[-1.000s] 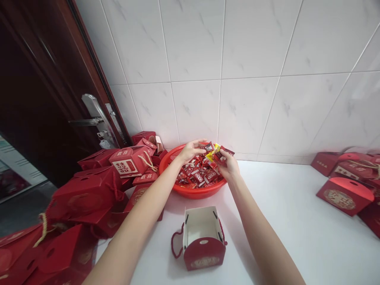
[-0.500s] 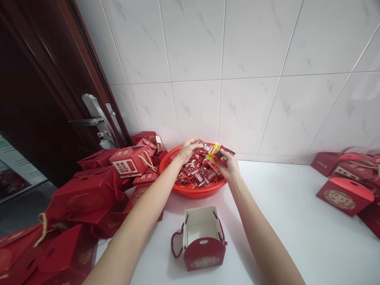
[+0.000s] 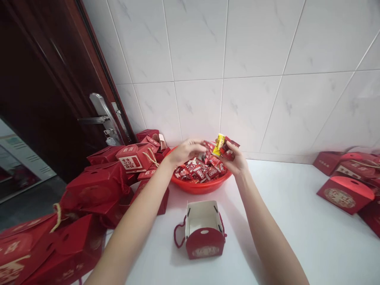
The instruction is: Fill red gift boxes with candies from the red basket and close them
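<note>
Above a red plastic basket full of wrapped candies, both my hands are raised. My right hand is closed on several candies, among them a yellow-wrapped candy and a dark red one. My left hand pinches a red-wrapped candy, slightly blurred, beside the right hand's bunch. Nearer to me stands an open red gift box with a white inside and a dark red cord handle. No candy shows inside it.
Many closed red gift boxes are heaped on the left, close to my left forearm. More red boxes stand at the right. A tiled wall rises behind the white table. At far left is a dark door with a metal handle.
My left hand has drawn slightly left and lower over the basket, with its candy. The right hand has turned its candies more upright. The view has shifted a little.
</note>
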A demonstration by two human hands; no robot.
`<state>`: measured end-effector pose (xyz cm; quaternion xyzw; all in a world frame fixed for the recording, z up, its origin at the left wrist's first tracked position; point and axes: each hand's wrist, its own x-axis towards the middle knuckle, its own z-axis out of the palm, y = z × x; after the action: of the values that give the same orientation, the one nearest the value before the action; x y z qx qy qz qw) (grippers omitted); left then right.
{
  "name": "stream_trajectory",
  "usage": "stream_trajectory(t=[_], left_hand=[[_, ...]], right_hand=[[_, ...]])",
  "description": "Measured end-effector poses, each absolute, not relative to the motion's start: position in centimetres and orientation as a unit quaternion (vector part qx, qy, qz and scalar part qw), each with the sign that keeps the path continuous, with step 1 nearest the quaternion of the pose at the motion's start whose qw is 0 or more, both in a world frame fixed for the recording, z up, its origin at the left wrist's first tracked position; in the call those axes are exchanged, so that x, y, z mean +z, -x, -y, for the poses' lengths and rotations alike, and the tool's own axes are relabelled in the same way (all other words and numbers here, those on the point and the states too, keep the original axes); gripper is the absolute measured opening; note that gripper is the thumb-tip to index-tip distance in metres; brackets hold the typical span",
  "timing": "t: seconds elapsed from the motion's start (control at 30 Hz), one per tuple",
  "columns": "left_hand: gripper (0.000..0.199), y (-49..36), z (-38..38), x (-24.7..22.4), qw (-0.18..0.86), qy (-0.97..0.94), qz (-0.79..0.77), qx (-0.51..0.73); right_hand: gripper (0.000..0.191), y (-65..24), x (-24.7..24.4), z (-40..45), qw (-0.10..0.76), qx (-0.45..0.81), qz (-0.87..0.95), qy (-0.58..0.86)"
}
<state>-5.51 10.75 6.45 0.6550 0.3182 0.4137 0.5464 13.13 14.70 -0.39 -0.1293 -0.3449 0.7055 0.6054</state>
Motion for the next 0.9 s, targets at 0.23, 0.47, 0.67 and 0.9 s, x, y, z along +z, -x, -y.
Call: stream_trajectory(t=[0.23,0.47,0.67,0.9], left_hand=[[0.014,5.2,-2.0,8.4,0.341,-0.878,-0.33,0.059],[0.017,5.8,-0.5,8.2,0.261,-0.875,-0.395,0.101],[0.013,6.6,-0.1,8.3,0.248,-0.881,-0.365,0.173],[0.026,6.8,-0.3,8.0,0.324,-0.786,-0.414,0.326]], right_hand=[[0.029,-13.7,3.3,-10.7,0.584,0.637,0.48,0.149],[0.018,-14.0,5.8,-7.2,0.561,0.605,0.551,0.124],[0.022,-14.3,6.9,-5.2,0.477,0.585,0.638,0.154],[0.016,-14.1,7.4,-4.0,0.428,0.515,0.715,0.198]])
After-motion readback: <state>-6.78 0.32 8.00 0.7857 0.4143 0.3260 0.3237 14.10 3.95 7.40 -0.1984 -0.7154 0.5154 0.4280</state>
